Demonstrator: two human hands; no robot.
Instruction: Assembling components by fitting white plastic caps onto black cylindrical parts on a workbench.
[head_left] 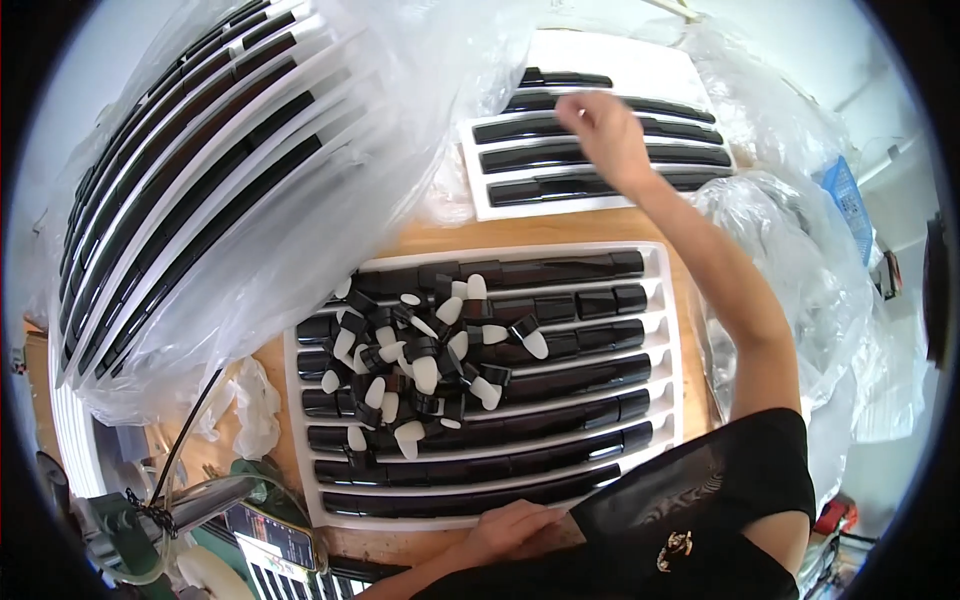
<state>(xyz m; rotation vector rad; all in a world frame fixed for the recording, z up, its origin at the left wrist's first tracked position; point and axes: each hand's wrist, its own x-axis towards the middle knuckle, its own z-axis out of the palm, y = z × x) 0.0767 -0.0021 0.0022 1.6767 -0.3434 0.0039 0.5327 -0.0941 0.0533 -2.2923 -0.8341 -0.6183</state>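
The near white tray [672, 370] lay on the wooden counter [440, 238] right in front of me, likely so both my hands could get at it; its slots seemed meant to hold the long black strips [590, 380] parallel and apart. A loose heap of short black pieces with pale oval ends [424, 372] sat on top of those strips, left of the middle, probably for easy picking. Beyond stood the far white tray [560, 209], with more strips in rows, and the clear plastic film [390, 150] over the left-hand stack presumably guarded it from scratches. My right arm was stretched forward past the near tray's right side, elbow slightly bent, with the right hand [605, 130] over the far tray; its fingers were curled in close, but I cannot tell whether they gripped anything or touched a strip. My left hand [510, 528] lay low at the near tray's closest edge, fingers loosely bent, their hold unclear.
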